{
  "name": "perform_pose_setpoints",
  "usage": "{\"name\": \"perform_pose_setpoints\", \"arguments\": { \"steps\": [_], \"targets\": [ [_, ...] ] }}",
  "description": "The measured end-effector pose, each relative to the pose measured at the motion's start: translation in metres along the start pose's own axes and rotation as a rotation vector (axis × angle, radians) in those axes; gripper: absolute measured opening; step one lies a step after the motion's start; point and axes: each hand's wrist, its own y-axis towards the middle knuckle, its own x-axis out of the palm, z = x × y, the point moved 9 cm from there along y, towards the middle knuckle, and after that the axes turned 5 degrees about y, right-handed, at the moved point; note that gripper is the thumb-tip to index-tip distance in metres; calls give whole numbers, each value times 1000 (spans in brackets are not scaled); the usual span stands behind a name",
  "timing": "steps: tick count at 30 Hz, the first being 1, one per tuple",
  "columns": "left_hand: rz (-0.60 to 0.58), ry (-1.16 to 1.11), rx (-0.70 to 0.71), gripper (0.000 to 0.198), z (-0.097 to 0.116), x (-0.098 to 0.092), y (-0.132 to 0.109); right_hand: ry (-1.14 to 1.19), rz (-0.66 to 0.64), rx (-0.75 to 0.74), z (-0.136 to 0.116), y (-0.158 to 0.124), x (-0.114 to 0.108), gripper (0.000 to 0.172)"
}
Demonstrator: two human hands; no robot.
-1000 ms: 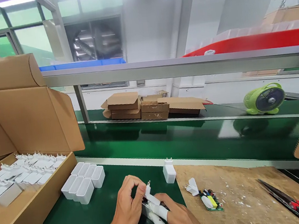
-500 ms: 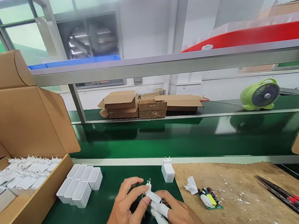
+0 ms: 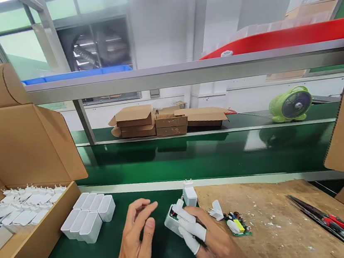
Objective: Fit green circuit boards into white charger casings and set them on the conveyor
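My right hand (image 3: 215,241), with white covers on some fingers, grips a white plug charger (image 3: 172,225). Its case is tilted, and a bit of circuit board shows in the opening beside the plug piece. My left hand (image 3: 137,240) hovers to the left of it, holding nothing, fingers apart. Just behind the right hand a closed white charger (image 3: 190,196) stands upright with its pins on top. On the brown board to the right lie a loose white plug piece (image 3: 216,211) and a green circuit board (image 3: 238,224) with a yellow part.
Several open white cases (image 3: 90,227) stand grouped on the green surface at left. Beside them a cardboard box (image 3: 50,221) holds rows of white chargers. Red-handled tweezers or pliers (image 3: 330,220) lie on the brown work board (image 3: 276,241). Farther back are flat cartons (image 3: 171,125) and a green fan (image 3: 291,105).
My left hand has let go of the charger and moved left. My right hand has shifted slightly right and turned the charger, so its open case shows. The view has turned slightly.
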Motion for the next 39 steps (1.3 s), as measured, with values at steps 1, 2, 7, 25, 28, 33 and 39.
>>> {"name": "perform_pose_setpoints", "arguments": {
  "steps": [1,2,7,25,28,33,39],
  "targets": [
    [22,2,-21,39,-3,-3,0,12,-27,20,2,0,2,48],
    [35,1,-25,39,-4,-4,1,22,-70,38,4,0,6,48],
    [-128,22,196,44,20,17,0,40,-177,103,9,-7,21,45],
    [-185,19,77,55,9,36,-18,-19,-199,157,9,-7,23,43],
    [-178,24,99,55,10,35,-18,53,-218,261,20,-10,26,27],
    [-188,17,90,55,8,36,-16,237,-140,322,25,-9,16,31],
    [-250,0,34,98,-2,46,-22,511,-24,503,40,-11,24,24]
  ]
}}
